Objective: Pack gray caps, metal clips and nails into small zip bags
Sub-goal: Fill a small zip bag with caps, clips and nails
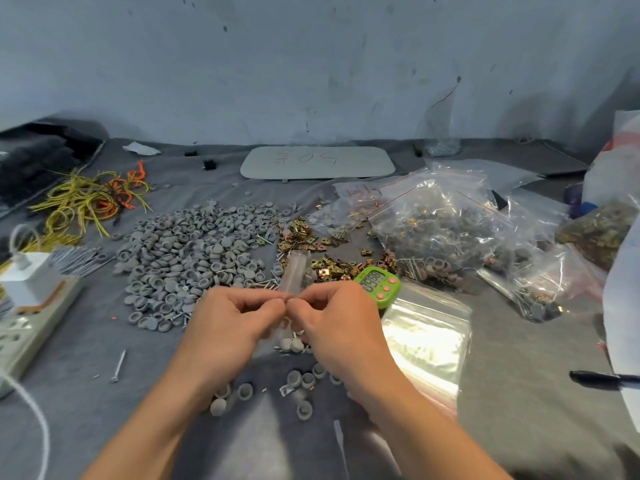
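Stained pale wall rises behind the grey-clothed table.

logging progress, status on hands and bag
Left hand and right hand both pinching bag, held over table. Caps seem inside its lower end. Loose caps under wrists, nothing blocking.

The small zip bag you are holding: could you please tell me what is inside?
Gray caps show low in the small zip bag. The left hand and right hand cover its middle, hiding whatever else it holds.
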A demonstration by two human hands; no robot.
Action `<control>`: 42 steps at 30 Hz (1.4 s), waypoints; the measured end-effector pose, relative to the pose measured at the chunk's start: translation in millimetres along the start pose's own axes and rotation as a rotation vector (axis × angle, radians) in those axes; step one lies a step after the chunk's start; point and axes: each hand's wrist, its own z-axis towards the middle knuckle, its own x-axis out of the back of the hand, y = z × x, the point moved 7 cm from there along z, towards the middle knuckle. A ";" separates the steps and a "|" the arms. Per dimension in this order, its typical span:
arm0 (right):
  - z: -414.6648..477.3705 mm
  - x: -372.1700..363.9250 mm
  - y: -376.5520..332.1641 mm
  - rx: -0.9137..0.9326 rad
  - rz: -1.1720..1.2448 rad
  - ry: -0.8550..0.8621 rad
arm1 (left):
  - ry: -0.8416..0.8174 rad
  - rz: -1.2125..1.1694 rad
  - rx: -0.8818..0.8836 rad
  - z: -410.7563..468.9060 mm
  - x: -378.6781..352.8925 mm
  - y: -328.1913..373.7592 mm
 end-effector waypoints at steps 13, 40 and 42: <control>-2.4 -11.4 -17.6 0.159 0.130 -0.036 | 0.173 0.071 0.156 -0.2 10.0 -4.4; -25.5 -8.3 -35.3 0.354 -0.345 0.202 | 0.436 0.527 -0.180 -16.4 10.4 20.0; -22.2 -12.4 -31.1 0.332 -0.245 0.130 | 0.399 0.470 -0.240 -17.8 9.2 20.6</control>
